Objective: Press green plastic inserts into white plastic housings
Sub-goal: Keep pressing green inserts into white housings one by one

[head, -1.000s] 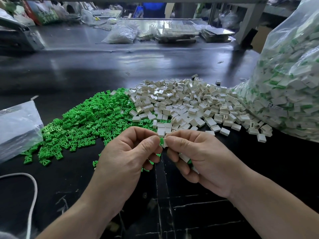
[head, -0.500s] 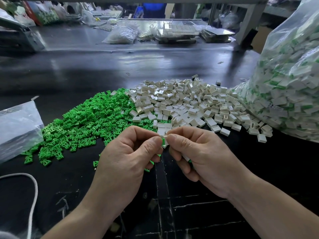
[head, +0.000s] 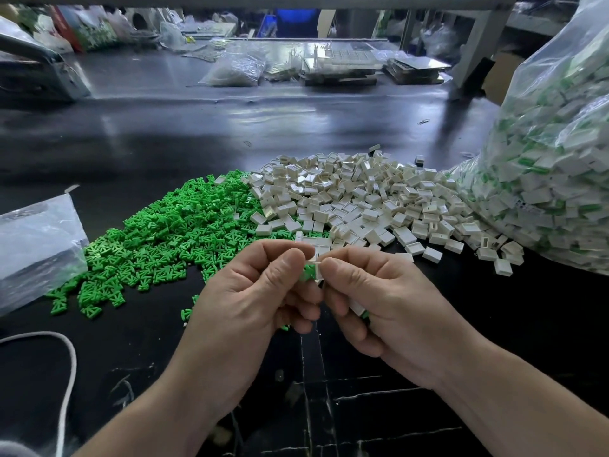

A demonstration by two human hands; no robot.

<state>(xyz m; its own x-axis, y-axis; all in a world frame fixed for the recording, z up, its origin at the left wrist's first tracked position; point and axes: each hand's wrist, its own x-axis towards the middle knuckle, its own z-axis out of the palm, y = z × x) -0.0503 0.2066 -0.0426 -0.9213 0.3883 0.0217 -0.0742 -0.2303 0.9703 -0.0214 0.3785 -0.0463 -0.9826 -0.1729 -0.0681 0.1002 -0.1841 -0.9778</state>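
Green insert [head: 308, 271] meets white housing [head: 317, 270] between my thumbs, above the bench's [head: 514, 324] near edge. My left hand [head: 250, 301] pinches the insert and my right hand [head: 385, 301] pinches the housing, with spare pieces [head: 358, 309] under its curled fingers. Beyond lie the green insert heap [head: 171, 232], the white housing heap [head: 362, 199] and a stuffed bag [head: 553, 159] at the right edge.

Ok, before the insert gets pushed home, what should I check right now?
1. The left hand pinches the green insert: ok.
2. The right hand pinches the white housing: ok.
3. Insert lined up with the housing's opening: cannot tell, thumbs hide the joint.
4. Insert fully seated: not ok, green shows outside the housing.
5. Stock, green pile and white pile, close to the hands: ok.
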